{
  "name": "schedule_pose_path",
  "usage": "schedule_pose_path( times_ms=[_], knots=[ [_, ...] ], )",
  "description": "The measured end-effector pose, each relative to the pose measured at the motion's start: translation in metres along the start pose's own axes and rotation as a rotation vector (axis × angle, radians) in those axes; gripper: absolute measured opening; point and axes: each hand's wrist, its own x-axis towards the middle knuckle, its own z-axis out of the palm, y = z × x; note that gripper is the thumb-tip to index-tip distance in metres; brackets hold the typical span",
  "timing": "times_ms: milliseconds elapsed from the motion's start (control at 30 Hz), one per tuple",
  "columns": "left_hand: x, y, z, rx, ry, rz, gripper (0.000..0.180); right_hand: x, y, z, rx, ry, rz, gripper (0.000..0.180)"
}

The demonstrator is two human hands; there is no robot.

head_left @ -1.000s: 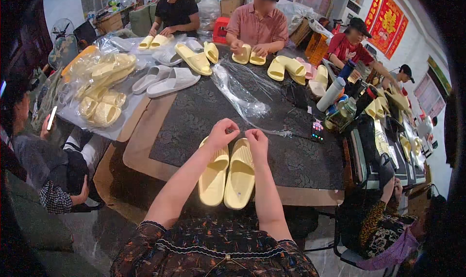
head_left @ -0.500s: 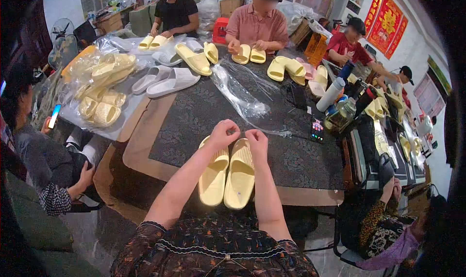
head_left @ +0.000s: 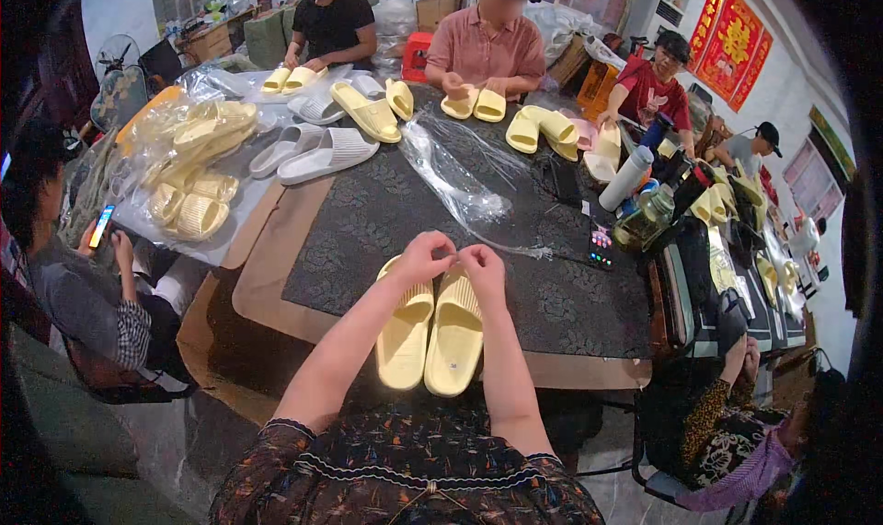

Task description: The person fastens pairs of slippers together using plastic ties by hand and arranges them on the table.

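Observation:
Two pale yellow slide sandals lie side by side on the dark patterned table (head_left: 368,221) in front of me, the left sandal (head_left: 405,336) and the right sandal (head_left: 455,336), heels toward me. My left hand (head_left: 425,256) and my right hand (head_left: 481,265) meet over their toe ends, fingertips pinched together at the straps. What the fingers pinch is too small to tell.
A crumpled clear plastic bag (head_left: 460,180) lies just beyond my hands. Several yellow and white sandals are spread across the far table. Bagged sandals (head_left: 193,175) pile up at the left. Bottles (head_left: 630,180) and a phone (head_left: 600,246) stand at the right. Other people sit around the table.

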Motion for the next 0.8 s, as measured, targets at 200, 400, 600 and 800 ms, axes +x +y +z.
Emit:
schedule_pose_path(
  times_ms=[200, 400, 600, 800],
  knots=[
    [-0.002, 0.005, 0.0, -0.069, 0.043, -0.065, 0.014, 0.0, -0.002, -0.001, 0.064, 0.137, 0.016, 0.012],
    [-0.003, -0.003, 0.001, -0.037, -0.031, 0.01, 0.015, -0.002, -0.005, 0.001, -0.024, 0.003, 0.014, 0.013],
    [-0.004, 0.004, 0.002, -0.172, 0.007, -0.155, 0.014, -0.001, 0.0, -0.001, 0.057, -0.004, 0.008, 0.01],
    [-0.003, 0.004, 0.002, -0.152, 0.004, -0.168, 0.013, -0.001, -0.005, -0.002, 0.084, 0.108, 0.032, 0.007]
  ],
)
